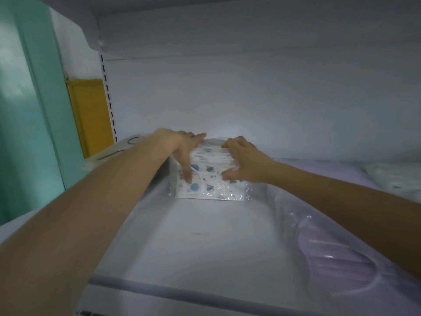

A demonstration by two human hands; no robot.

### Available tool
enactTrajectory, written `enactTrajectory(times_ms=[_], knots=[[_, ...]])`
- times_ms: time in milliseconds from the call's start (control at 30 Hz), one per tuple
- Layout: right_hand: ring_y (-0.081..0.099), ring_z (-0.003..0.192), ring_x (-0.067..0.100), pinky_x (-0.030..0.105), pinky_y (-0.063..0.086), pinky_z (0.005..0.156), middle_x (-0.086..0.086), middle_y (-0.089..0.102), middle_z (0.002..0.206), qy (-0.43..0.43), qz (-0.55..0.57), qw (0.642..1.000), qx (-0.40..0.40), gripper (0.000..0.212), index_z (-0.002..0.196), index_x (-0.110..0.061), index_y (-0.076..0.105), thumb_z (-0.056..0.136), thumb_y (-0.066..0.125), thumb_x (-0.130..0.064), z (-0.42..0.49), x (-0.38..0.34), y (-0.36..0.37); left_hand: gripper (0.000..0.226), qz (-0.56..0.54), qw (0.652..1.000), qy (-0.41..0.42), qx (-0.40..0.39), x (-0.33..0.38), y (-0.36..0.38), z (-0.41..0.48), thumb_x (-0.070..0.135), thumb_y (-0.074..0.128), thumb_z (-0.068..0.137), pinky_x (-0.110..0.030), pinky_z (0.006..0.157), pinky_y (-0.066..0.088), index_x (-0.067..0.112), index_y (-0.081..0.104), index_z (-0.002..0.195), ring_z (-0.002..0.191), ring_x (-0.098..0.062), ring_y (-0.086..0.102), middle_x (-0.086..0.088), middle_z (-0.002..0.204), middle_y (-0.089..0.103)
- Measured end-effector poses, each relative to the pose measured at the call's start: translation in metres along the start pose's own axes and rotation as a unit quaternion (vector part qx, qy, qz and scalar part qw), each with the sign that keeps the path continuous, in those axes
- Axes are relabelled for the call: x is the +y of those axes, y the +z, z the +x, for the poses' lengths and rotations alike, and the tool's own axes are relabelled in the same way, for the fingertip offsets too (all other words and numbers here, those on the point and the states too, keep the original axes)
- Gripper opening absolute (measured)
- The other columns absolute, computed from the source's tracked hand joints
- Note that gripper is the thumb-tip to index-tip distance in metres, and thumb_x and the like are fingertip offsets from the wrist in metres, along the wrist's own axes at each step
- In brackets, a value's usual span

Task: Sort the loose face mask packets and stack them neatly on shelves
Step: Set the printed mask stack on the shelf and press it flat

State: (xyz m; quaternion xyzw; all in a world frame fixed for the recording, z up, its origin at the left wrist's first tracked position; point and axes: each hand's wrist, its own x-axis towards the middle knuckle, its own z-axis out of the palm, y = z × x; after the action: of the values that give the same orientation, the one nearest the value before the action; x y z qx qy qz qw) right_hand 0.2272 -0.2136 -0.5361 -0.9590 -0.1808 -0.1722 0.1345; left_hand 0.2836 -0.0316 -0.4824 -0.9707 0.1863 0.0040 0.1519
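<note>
Between the two hands, at the back of the shelf [198, 236], sits the stack of patterned mask packets [211, 179]: the left hand [182, 151] presses flat-fingered on its left side, the right hand [241, 160] curls over its right edge. Lilac packets [330, 254] lie right of the right hand, cream packets [118, 151] left of the left hand. Sorting seems partly done, the stack not yet released. No writing is legible, only a blue-dot print
</note>
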Motion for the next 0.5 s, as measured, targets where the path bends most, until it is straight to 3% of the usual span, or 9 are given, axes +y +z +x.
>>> enactTrajectory(times_ms=[133,233,300,367,433,500], knots=[[0.049,0.104,0.024,0.04,0.049,0.088,0.007,0.033,0.13,0.022,0.013,0.999,-0.019,0.071,0.132,-0.015,0.035,0.075,0.075,-0.026,-0.003,0.027,-0.013,0.134,-0.009,0.999,0.017,0.033,0.024,-0.001,0.019,0.058,0.085,0.047,-0.044,0.111,0.028,0.028,0.004,0.15,0.138,-0.025,0.025,-0.002,0.151,0.023],[0.057,0.087,0.021,0.025,0.052,0.067,0.006,0.035,0.123,0.017,0.027,0.999,-0.023,0.065,0.126,-0.014,0.039,0.073,0.077,-0.022,-0.006,0.041,-0.02,0.129,-0.01,0.998,0.016,0.061,0.037,-0.001,0.023,0.061,0.084,0.045,-0.042,0.107,0.027,0.025,0.014,0.148,0.134,-0.025,0.029,-0.004,0.145,0.03],[0.059,0.074,0.017,0.017,0.047,0.06,0.006,0.035,0.123,0.011,0.023,0.999,-0.024,0.065,0.124,-0.015,0.039,0.072,0.078,-0.023,-0.006,0.045,-0.021,0.13,-0.015,0.998,0.005,0.069,0.04,0.001,0.021,0.062,0.084,0.045,-0.046,0.108,0.023,0.024,0.014,0.148,0.135,-0.027,0.027,-0.005,0.145,0.029],[0.06,0.07,0.013,0.018,0.044,0.067,0.006,0.03,0.132,0.017,0.013,0.999,-0.031,0.075,0.131,-0.019,0.034,0.071,0.079,-0.028,-0.004,0.044,-0.023,0.137,-0.026,0.997,-0.018,0.071,0.041,0.003,0.015,0.06,0.084,0.047,-0.052,0.111,0.016,0.024,0.001,0.15,0.14,-0.03,0.018,-0.008,0.151,0.02],[0.06,0.098,0.021,0.022,0.039,0.084,0.006,0.009,0.147,0.026,-0.027,0.998,-0.057,0.104,0.145,-0.026,0.015,0.067,0.081,-0.038,-0.002,0.042,-0.027,0.144,-0.056,0.995,-0.035,0.081,0.042,0.008,0.007,0.053,0.086,0.05,-0.056,0.111,0.014,0.025,-0.014,0.149,0.143,-0.034,0.011,-0.011,0.155,0.01],[0.037,0.131,0.026,0.029,0.033,0.103,-0.001,-0.014,0.153,0.046,-0.067,0.991,-0.106,0.128,0.149,-0.031,-0.007,0.057,0.079,-0.056,0.003,0.038,-0.034,0.145,-0.115,0.988,-0.043,0.099,0.043,0.016,0.0,0.045,0.088,0.053,-0.055,0.11,0.02,0.027,-0.021,0.147,0.142,-0.037,0.009,-0.011,0.156,0.003]])
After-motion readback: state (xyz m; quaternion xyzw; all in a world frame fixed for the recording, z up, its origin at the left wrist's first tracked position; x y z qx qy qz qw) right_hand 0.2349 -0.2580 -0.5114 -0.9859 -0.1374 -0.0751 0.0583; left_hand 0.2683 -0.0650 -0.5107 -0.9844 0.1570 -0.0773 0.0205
